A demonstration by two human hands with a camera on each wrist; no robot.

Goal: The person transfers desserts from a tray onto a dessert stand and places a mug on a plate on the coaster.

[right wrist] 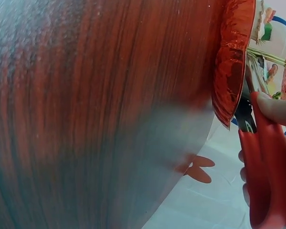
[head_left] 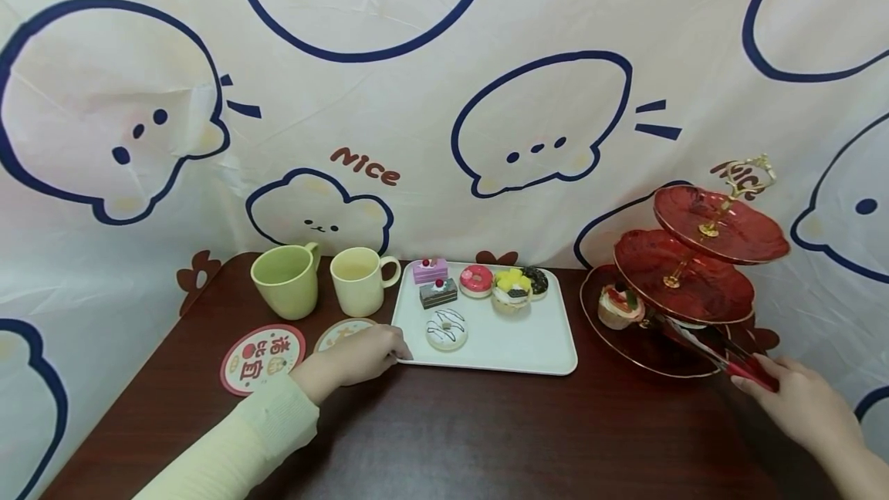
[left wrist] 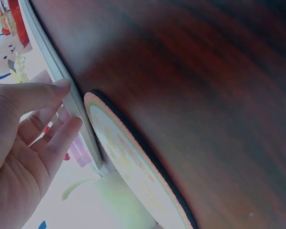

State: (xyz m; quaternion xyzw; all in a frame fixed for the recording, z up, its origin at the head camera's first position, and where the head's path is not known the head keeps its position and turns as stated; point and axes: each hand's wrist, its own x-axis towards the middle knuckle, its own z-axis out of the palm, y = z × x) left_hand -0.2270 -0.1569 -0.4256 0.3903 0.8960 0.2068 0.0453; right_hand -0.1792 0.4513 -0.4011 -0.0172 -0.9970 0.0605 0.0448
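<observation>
At the near left corner of the white tray, my left hand holds the rim, thumb and finger bent against it in the left wrist view. The tray bears a white-iced donut, a pink donut, a dark donut, a yellow-topped tart and two cake slices. My right hand grips red-handled tongs. Their metal ends reach between the lower plates of a red three-tier stand; the tips are mostly hidden, and I cannot tell what they hold. A cupcake sits on the bottom plate.
A green mug and a cream mug stand at the back left. Before them lie a red-rimmed round coaster and a second coaster, partly under my left hand. A printed cloth hangs behind the dark wooden table.
</observation>
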